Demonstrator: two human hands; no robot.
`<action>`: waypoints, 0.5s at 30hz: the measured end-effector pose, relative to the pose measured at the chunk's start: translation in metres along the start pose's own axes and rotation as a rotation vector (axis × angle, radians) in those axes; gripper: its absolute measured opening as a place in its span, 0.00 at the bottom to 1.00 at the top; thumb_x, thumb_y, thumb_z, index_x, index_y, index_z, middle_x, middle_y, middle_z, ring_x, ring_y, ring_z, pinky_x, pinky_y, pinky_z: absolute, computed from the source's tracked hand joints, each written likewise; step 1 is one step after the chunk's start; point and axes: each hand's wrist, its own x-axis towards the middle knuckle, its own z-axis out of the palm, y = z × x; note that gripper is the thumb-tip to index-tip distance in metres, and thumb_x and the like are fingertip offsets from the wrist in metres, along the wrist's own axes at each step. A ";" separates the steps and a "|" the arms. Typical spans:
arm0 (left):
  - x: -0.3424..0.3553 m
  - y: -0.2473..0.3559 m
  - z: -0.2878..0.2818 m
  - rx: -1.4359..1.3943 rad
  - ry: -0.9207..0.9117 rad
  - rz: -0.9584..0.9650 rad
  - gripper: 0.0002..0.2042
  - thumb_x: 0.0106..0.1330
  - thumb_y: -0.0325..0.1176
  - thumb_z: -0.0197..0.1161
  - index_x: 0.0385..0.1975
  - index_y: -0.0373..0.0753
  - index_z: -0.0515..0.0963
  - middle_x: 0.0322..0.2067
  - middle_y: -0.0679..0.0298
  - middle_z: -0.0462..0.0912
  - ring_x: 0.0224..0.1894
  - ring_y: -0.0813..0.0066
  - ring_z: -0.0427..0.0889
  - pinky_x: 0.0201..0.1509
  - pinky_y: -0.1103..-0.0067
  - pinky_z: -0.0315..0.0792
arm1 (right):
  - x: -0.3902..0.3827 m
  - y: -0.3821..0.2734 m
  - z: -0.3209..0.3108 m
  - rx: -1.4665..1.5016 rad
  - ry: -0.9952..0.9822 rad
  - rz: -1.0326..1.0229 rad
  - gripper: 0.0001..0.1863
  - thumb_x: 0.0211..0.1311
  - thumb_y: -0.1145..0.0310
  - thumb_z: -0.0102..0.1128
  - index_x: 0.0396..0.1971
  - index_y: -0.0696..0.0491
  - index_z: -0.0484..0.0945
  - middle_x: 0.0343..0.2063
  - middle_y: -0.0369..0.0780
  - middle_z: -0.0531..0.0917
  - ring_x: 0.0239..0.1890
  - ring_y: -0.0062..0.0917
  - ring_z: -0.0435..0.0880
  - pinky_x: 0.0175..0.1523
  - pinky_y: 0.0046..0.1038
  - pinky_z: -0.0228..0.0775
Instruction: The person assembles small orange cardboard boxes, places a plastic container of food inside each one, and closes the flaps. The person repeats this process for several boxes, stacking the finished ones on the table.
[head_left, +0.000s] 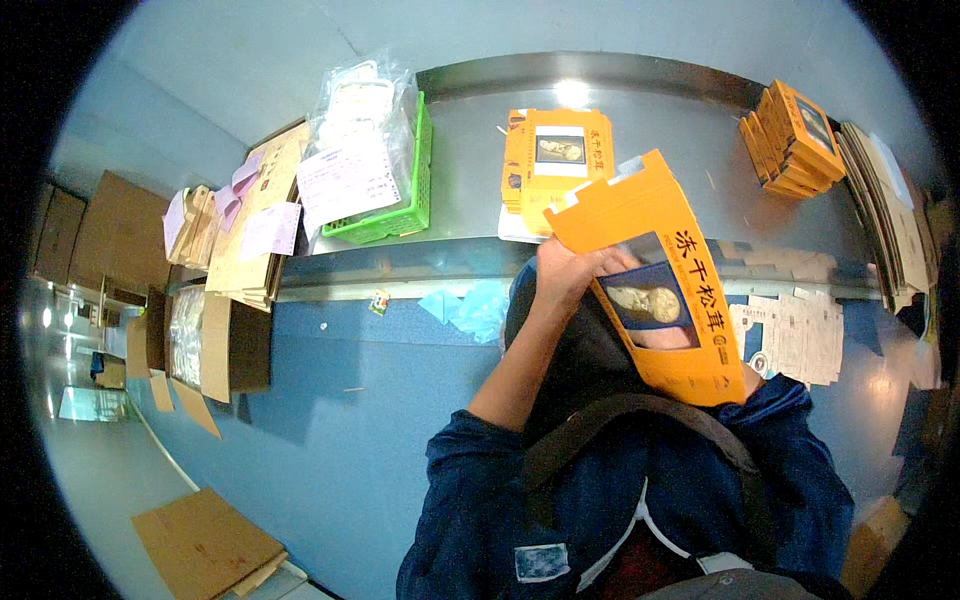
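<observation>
A flattish orange carton (655, 205) with a windowed front is tilted in front of my body, its end flaps standing out at the top. My left hand (572, 268) is closed on its upper left edge. My right hand (753, 384) is at the lower right end, mostly hidden behind the carton; skin shows through the lower part of the window, so it appears to hold the carton from behind. On the metal table just beyond lies a stack of flat orange cartons (560, 180) of the same kind.
A green basket (421, 175) holds clear bags and papers. Further orange boxes (800, 140) are piled at the far right, beside stacked brown cardboard (880, 185). Cardboard sheets (255, 225) lean at the left, above an open carton (232, 345). Blue plastic (480, 308) and printed papers (798, 335) lie nearer.
</observation>
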 end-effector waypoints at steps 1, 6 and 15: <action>-0.002 0.014 0.004 0.053 0.105 0.070 0.14 0.49 0.31 0.67 0.35 0.34 0.77 0.35 0.62 0.81 0.36 0.75 0.79 0.38 0.77 0.72 | 0.001 0.001 -0.001 -0.004 -0.004 0.004 0.28 0.59 0.54 0.51 0.55 0.55 0.65 0.51 0.45 0.73 0.51 0.34 0.73 0.52 0.34 0.67; 0.003 -0.002 0.003 0.377 0.281 0.338 0.19 0.48 0.37 0.67 0.35 0.29 0.74 0.30 0.52 0.81 0.34 0.66 0.82 0.36 0.76 0.73 | -0.032 -0.001 -0.026 -0.628 -0.324 0.309 0.29 0.58 0.54 0.53 0.55 0.55 0.65 0.51 0.45 0.73 0.50 0.34 0.73 0.51 0.34 0.67; -0.013 0.054 0.012 0.699 0.364 0.698 0.12 0.47 0.28 0.62 0.33 0.32 0.73 0.23 0.50 0.79 0.27 0.54 0.81 0.28 0.72 0.74 | -0.014 -0.068 0.004 -0.792 0.025 -0.389 0.48 0.35 0.47 0.72 0.55 0.60 0.63 0.49 0.39 0.72 0.52 0.21 0.68 0.58 0.27 0.58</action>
